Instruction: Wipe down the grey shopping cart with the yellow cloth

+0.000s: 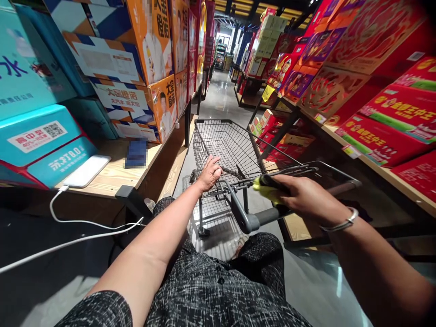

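A wire shopping cart (225, 145) stands in front of my legs, its basket pointing up the aisle. My left hand (210, 174) rests on the near left part of the cart's frame, fingers apart and slightly bent. My right hand (303, 194) is closed round a yellow-green cloth (267, 193), just above the cart's grey push handle (269, 217). A black, flat-looking piece (271, 180) sticks out over the cloth from the same grip; its kind is not clear. My palm hides part of both.
On the left wooden shelf (112, 156) lie a white phone (87, 170) with a white cable (98, 223), a blurred blue item (136, 153), teal boxes (57, 145) and orange cartons (163, 100). Red gift boxes (381, 136) fill the right shelf. The aisle floor (221, 91) runs ahead.
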`<state>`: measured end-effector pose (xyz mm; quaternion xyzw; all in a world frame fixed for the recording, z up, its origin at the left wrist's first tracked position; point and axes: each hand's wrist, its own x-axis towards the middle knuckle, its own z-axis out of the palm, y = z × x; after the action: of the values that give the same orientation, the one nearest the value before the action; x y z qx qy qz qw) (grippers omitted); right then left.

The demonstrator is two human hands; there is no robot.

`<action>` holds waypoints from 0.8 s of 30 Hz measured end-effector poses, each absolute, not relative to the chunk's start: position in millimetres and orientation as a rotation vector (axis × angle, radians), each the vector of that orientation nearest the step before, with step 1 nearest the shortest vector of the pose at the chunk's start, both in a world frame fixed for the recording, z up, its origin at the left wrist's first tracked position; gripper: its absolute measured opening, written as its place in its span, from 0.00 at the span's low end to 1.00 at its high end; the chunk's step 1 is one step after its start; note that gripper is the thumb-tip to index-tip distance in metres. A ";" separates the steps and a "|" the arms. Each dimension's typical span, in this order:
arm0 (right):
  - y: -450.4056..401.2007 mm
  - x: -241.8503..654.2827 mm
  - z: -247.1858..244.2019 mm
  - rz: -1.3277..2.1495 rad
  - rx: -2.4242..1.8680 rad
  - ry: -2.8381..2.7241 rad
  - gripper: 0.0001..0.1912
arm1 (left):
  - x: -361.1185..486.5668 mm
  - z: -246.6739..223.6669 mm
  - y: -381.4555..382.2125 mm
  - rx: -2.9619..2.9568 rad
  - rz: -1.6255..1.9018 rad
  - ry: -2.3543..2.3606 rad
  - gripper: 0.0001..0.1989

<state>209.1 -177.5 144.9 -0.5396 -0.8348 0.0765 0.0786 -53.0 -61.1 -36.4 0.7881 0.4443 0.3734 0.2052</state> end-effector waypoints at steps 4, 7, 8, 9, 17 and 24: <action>-202.8 160.2 144.7 0.298 -0.836 -2.518 0.20 | -55.7 -34.1 -61.0 2.155 0.990 1.260 0.14; -208.8 142.6 147.4 0.350 -0.582 -2.639 0.20 | -58.9 -34.0 -59.8 2.173 0.984 1.259 0.16; -208.3 143.3 150.5 0.412 -0.529 -2.696 0.19 | -59.8 -34.1 -59.7 2.186 0.997 1.249 0.16; -207.0 146.7 154.7 0.482 -0.486 -2.742 0.18 | -60.4 -34.1 -59.7 2.197 1.012 1.239 0.17; -212.0 159.7 156.1 0.493 -0.568 -2.651 0.18 | -64.4 -31.5 -57.8 2.185 1.001 1.207 0.17; -234.3 182.1 115.2 0.181 -0.560 -2.605 0.15 | -78.9 -27.6 -55.1 2.179 0.985 1.167 0.18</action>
<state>182.1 -234.3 115.2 -0.2039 -0.9485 0.0659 0.2333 -78.9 -55.1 -27.6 0.7953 0.4260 0.3595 0.2382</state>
